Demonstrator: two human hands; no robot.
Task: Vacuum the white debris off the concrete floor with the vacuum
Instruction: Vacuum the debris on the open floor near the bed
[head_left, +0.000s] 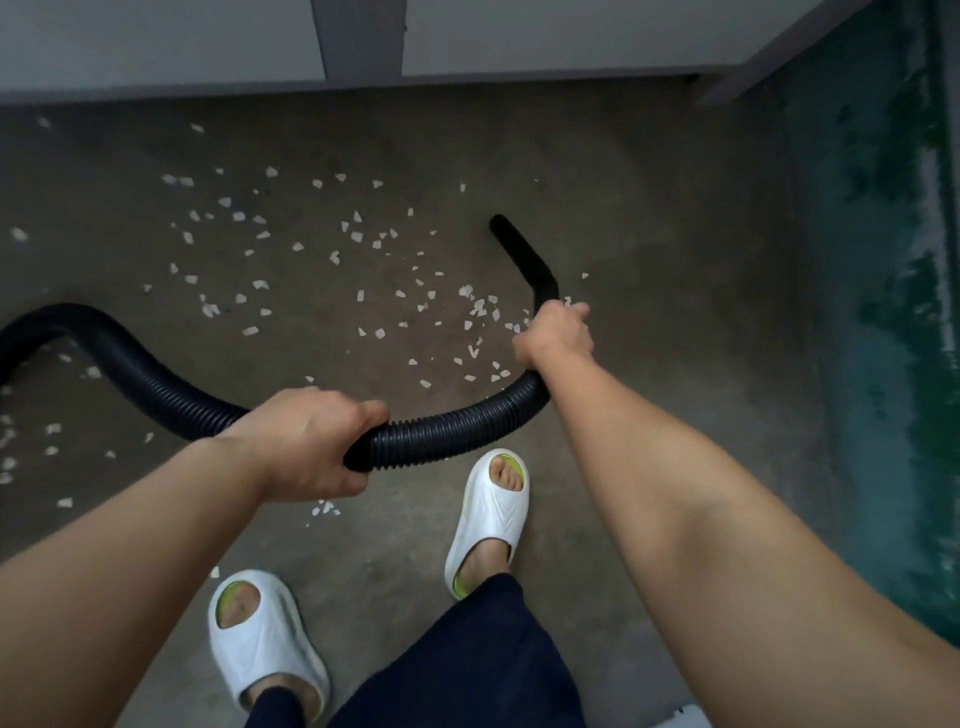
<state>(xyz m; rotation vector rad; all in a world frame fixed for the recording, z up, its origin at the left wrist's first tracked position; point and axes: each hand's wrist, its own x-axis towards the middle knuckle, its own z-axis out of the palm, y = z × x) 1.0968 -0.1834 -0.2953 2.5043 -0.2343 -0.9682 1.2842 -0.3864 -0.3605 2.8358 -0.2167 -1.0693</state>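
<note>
Black hose (447, 423) in both hands (306, 441)

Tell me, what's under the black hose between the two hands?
Under the black hose there's concrete floor, with white debris scattered just beyond it. Any bits directly beneath the hose are covered. The left hand and right hand hide the parts they grip.

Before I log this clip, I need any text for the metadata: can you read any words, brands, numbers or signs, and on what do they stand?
None can be read in this view.
Black vacuum hose: no print visible.
White slides: no logo visible.
Concrete floor, white debris and green strip: no markings.
Left hand and right hand cover parts of the hose.
</note>
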